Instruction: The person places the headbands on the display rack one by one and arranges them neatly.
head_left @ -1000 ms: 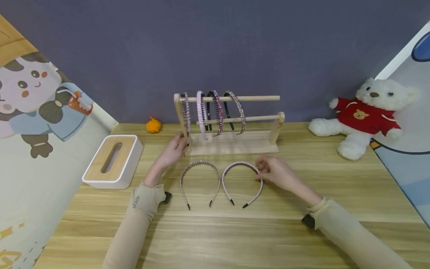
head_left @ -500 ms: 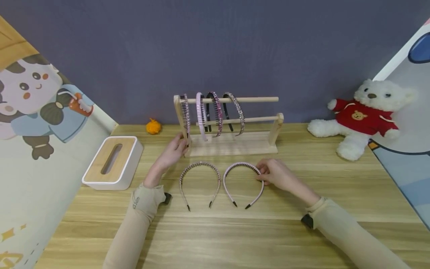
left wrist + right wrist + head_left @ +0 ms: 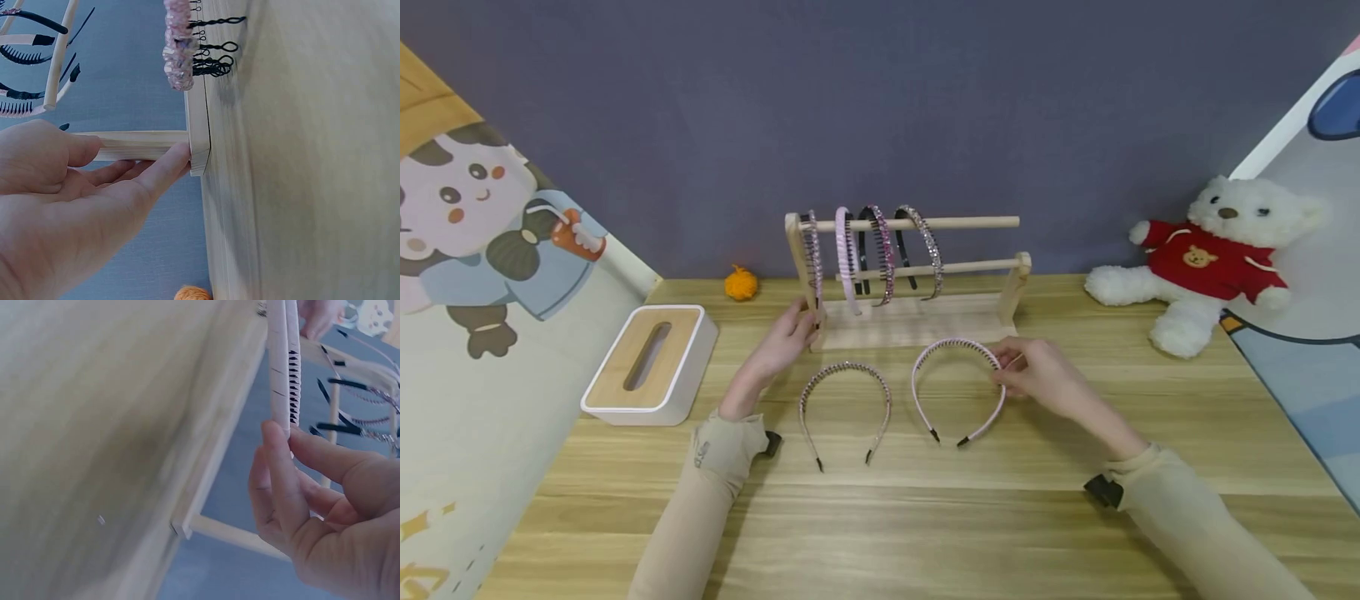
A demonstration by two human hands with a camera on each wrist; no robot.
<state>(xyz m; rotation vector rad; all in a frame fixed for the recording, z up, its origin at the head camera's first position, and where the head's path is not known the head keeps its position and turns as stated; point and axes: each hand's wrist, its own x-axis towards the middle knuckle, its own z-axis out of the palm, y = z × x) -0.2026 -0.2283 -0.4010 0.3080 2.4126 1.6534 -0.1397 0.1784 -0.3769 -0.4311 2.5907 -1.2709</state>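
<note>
A pale pink headband with inner comb teeth is pinched at its right side by my right hand. In the right wrist view, thumb and fingertips hold the pink headband. To its left, a beaded headband lies on the table. Behind stands a wooden headband rack with several headbands hung on its upper bar, among them a pink ribbed one and a glittery one. My left hand holds the rack's left post low down, one finger against the base.
A white tissue box with a wooden lid stands on the left of the table. An orange ball-like item sits near the back wall. A white teddy bear in a red sweater sits at the back right.
My right hand has taken hold of the pink headband and moved it up and to the right, away from the beaded one. The left hand stays at the rack's post.
</note>
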